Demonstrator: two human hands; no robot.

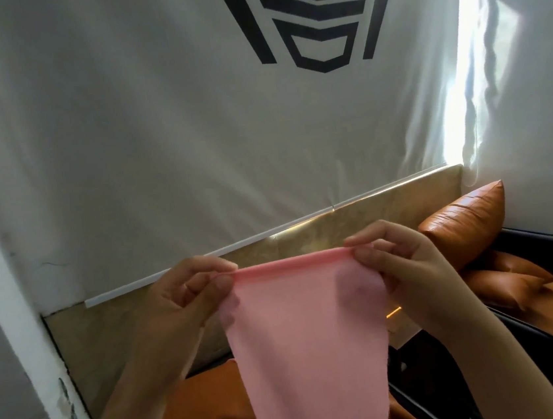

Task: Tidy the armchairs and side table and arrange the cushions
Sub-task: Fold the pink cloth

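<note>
- I see the left hand [188,291] pinching one top corner of a thin pink cloth [304,344].
- The right hand [402,264] pinches the other corner, and the cloth hangs taut between them.
- Below it is an orange leather armchair seat [205,417].
- An orange leather cushion [469,221] stands upright at far right.
- The white hanging sheet [154,119] bears a black angular emblem [310,16].

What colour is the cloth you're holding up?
Plain pink cloth, no pattern, pinched by left hand and right hand; head view.
</note>
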